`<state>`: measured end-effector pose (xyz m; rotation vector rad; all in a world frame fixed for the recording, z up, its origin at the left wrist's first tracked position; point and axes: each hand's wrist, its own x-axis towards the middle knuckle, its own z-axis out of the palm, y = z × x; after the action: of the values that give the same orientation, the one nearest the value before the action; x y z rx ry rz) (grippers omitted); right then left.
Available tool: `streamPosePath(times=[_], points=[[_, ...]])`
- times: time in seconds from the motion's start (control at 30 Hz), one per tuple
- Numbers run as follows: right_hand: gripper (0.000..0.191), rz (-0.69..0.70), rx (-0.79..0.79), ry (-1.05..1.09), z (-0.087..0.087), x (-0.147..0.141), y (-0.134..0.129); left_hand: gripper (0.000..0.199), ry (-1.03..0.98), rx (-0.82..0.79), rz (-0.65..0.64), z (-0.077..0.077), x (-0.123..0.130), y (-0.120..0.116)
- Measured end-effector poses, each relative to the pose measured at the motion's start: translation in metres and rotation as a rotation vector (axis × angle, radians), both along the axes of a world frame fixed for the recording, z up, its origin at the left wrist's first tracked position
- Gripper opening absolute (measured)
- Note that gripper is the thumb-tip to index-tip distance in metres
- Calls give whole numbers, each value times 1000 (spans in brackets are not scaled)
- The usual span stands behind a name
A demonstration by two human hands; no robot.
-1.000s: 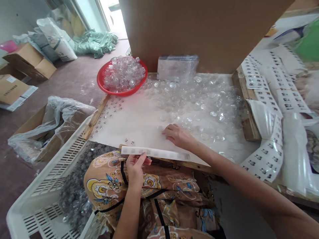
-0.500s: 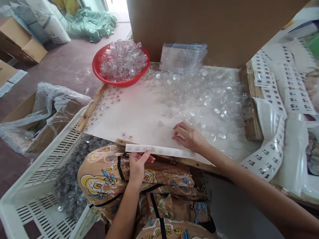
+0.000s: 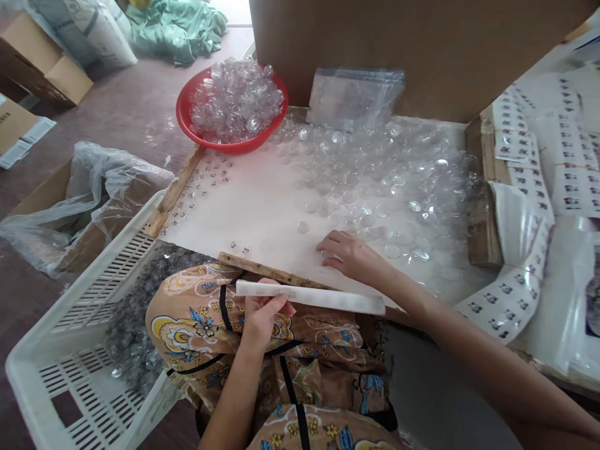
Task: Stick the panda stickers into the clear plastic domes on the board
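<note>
Head | white strip (image 3: 328, 297) in left hand (image 3: 261, 315) | clear discs (image 3: 415, 205) near right hand (image 3: 349, 255)

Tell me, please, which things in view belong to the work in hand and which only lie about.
Probably the work:
white strip in left hand
clear round pieces near right hand
red bowl

Probably lying about:
green crumpled sheet
white sack

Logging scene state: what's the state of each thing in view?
Left hand: pinching white strip
White strip: held near its left end
Right hand: fingers curled, grip unclear
Red basin: heaped with clear pieces
Clear discs: scattered
White crate: partly filled
Carton: open, plastic-lined
Printed strip bundle: banded, curled
</note>
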<state>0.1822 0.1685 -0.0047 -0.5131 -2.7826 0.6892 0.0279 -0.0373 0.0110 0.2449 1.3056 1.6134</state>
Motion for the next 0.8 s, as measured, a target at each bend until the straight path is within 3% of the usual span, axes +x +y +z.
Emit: streamPosePath(times=[0.1, 0.17, 0.4, 0.53, 0.7, 0.8], points=[[13, -4, -8, 27, -2, -4, 0, 27, -40, -57, 152, 2, 7, -6], [15, 2, -19, 57, -3, -8, 0, 25, -36, -121, 181, 3, 12, -13], [15, 8, 5, 89, 5, -22, -6, 24, 102, -269, 84, 5, 19, -38], [19, 81, -28, 130, 12, -53, -19, 23, 159, -294, 56, 7, 15, -34], [31, 207, 39, 60, 4, -107, -32, 26, 169, -266, -25, 7, 7, -24], [23, 286, 79, -12, -1, -112, -33, 27, 180, -252, -46, 4, 0, -22]])
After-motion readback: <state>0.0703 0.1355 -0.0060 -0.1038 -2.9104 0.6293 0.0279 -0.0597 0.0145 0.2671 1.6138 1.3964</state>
